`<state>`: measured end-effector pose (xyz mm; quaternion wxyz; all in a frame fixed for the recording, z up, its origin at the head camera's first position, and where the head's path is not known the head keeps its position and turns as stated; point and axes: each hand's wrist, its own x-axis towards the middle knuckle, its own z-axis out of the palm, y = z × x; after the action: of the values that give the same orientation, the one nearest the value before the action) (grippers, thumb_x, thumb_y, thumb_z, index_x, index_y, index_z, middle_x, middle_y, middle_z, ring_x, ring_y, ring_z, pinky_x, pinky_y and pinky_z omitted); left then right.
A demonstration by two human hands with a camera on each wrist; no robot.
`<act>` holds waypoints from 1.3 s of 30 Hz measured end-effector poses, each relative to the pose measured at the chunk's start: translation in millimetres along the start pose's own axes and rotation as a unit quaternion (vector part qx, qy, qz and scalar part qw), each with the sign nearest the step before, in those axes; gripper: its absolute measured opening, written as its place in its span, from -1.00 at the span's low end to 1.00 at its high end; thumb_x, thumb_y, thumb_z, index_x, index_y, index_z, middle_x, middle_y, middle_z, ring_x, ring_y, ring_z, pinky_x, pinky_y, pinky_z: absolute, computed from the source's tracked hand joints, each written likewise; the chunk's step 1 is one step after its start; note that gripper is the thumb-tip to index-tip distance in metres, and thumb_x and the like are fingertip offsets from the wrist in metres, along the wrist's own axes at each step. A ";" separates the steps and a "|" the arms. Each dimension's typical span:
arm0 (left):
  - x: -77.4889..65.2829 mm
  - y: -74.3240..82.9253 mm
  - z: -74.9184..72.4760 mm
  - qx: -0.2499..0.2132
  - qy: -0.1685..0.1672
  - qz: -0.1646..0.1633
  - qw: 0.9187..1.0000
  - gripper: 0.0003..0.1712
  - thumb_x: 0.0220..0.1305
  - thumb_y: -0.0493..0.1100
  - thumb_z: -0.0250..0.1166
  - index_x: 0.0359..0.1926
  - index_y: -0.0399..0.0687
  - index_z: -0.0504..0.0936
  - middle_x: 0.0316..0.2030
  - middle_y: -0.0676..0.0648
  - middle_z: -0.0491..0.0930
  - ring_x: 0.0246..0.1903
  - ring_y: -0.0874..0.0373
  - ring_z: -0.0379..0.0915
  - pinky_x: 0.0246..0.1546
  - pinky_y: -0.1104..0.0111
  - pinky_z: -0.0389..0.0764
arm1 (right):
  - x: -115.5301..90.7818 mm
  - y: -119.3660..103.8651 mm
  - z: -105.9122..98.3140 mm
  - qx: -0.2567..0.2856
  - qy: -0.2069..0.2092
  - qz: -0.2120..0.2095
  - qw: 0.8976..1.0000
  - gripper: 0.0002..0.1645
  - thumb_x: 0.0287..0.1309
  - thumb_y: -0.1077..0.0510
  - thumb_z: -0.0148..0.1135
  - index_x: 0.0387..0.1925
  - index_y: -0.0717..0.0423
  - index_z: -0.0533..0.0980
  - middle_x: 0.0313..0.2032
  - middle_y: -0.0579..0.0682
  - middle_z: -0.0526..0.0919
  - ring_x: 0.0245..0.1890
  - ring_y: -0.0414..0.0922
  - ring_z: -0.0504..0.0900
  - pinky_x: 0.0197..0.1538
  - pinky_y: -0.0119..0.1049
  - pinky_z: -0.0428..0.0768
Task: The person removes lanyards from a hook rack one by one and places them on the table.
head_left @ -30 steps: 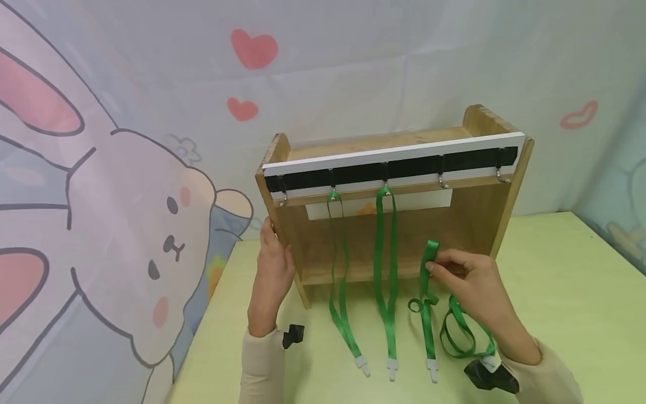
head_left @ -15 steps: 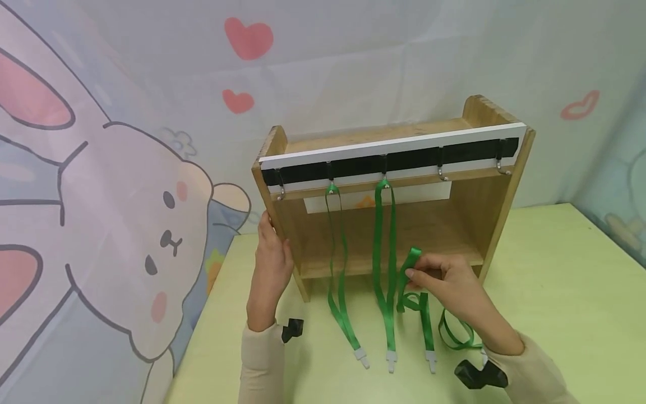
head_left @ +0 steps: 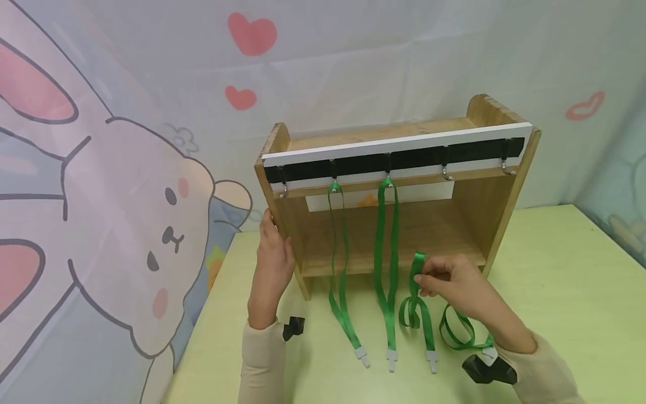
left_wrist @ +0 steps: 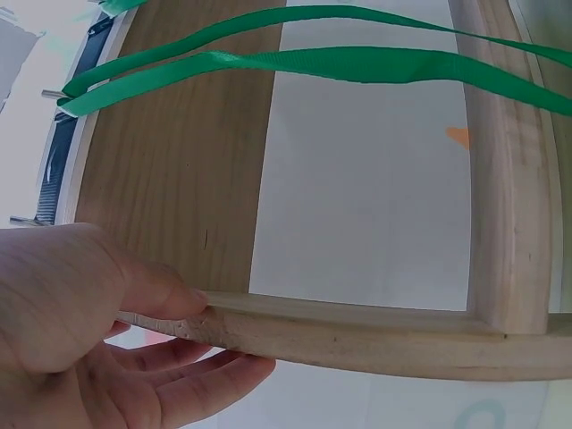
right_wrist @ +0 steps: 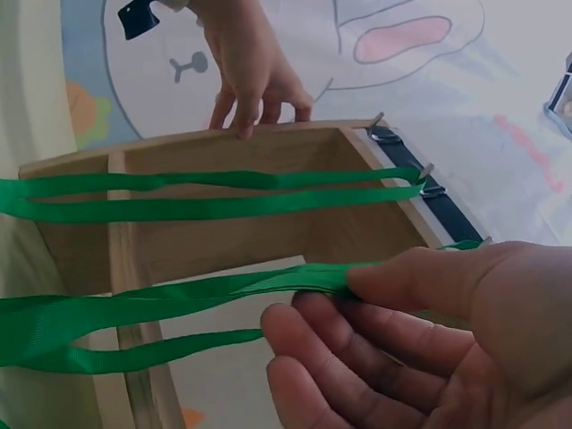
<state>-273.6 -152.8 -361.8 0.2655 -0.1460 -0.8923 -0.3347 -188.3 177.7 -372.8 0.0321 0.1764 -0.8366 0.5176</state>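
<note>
My left hand [head_left: 272,255] grips the left side panel of a small wooden shelf [head_left: 504,213]. In the left wrist view the thumb lies on the panel's inner edge, the fingers outside it. My right hand [head_left: 461,283] pinches a green lanyard [head_left: 428,331] between thumb and fingers near its looped top. Below the pinch the ribbon curls over itself, and its white clip [head_left: 432,362] points toward me. Two more lanyards, a thin-looking one [head_left: 355,338] and a flatter one [head_left: 379,241], hang by their loops from the second and third hooks from the left.
Across the shelf's top front runs a white board with a black strip [head_left: 414,161] and several metal hooks. The hook [head_left: 446,175] above my right hand holds nothing. A coiled green lanyard [head_left: 442,325] lies on the yellow-green table [head_left: 580,314] by my right wrist. A cartoon backdrop stands behind.
My right hand has lowered the lanyard's top and shifted it left, with its ribbon now bunched into a curl. My left hand has stayed on the panel. The head view has tilted slightly.
</note>
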 end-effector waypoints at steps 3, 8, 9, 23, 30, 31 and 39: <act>1.3 0.3 -0.8 0.004 0.003 0.003 1.000 -0.26 0.39 -0.52 0.10 0.45 -0.49 -0.07 0.32 -0.51 0.18 0.08 -0.45 0.48 0.00 -0.12 0.59 | 0.5 1.1 -1.5 -0.020 -0.013 -0.010 1.000 -0.88 0.29 0.33 0.28 -0.41 0.23 0.62 -0.50 -0.02 0.68 -0.49 -0.17 0.67 -0.35 -0.29 0.65; 3.6 0.3 -1.8 0.006 0.005 0.006 1.000 -0.25 0.39 -0.52 0.10 0.45 -0.48 -0.08 0.33 -0.51 0.17 0.08 -0.45 0.48 0.00 -0.12 0.60 | 4.4 6.5 1.2 -0.058 -0.048 -0.006 0.997 -0.83 0.27 0.31 0.28 -0.47 0.18 0.61 -0.54 -0.07 0.66 -0.53 -0.19 0.63 -0.43 -0.30 0.60; 3.7 0.2 -2.0 0.007 0.004 0.006 1.000 -0.25 0.39 -0.52 0.10 0.46 -0.48 -0.09 0.33 -0.51 0.16 0.08 -0.45 0.48 -0.01 -0.12 0.60 | 5.5 8.1 2.3 -0.063 -0.055 -0.002 0.997 -0.83 0.27 0.31 0.27 -0.47 0.18 0.61 -0.54 -0.08 0.66 -0.53 -0.19 0.63 -0.44 -0.30 0.59; 5.2 1.6 -3.9 0.002 0.009 0.017 1.000 -0.26 0.38 -0.54 0.09 0.45 -0.47 -0.07 0.31 -0.50 0.18 0.08 -0.45 0.47 0.01 -0.13 0.59 | 16.7 41.5 18.6 -0.135 -0.073 0.048 0.987 -0.70 0.19 0.38 0.21 -0.63 0.13 0.59 -0.71 -0.12 0.56 -0.68 -0.19 0.52 -0.54 -0.32 0.49; 3.3 0.5 -1.1 0.000 0.002 0.013 1.000 -0.27 0.39 -0.54 0.08 0.44 -0.48 -0.07 0.27 -0.51 0.21 0.07 -0.43 0.48 0.02 -0.11 0.59 | 18.2 69.1 34.5 -0.173 -0.071 0.078 0.979 -0.59 0.13 0.43 0.17 -0.79 0.12 0.51 -0.78 -0.05 0.53 -0.77 -0.16 0.50 -0.60 -0.29 0.46; 3.0 0.6 -0.7 -0.001 0.002 0.013 1.000 -0.27 0.39 -0.54 0.08 0.44 -0.48 -0.07 0.27 -0.51 0.21 0.07 -0.43 0.48 0.02 -0.11 0.59 | 18.3 71.6 35.8 -0.176 -0.069 0.082 0.979 -0.58 0.12 0.43 0.17 -0.80 0.13 0.50 -0.78 -0.04 0.53 -0.78 -0.16 0.50 -0.60 -0.29 0.46; 1.2 0.1 -0.3 -0.001 0.004 0.017 1.000 -0.26 0.37 -0.55 0.09 0.44 -0.49 -0.08 0.26 -0.52 0.21 0.07 -0.44 0.48 -0.01 -0.13 0.59 | 18.8 82.8 40.6 -0.184 -0.072 0.107 0.975 -0.59 0.08 0.48 0.12 -0.80 0.14 0.51 -0.80 -0.05 0.50 -0.78 -0.16 0.47 -0.60 -0.32 0.42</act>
<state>-274.4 -152.8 -360.9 0.2749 -0.1599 -0.8881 -0.3318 -227.9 170.4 -457.9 -0.0519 0.1136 -0.9315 0.3415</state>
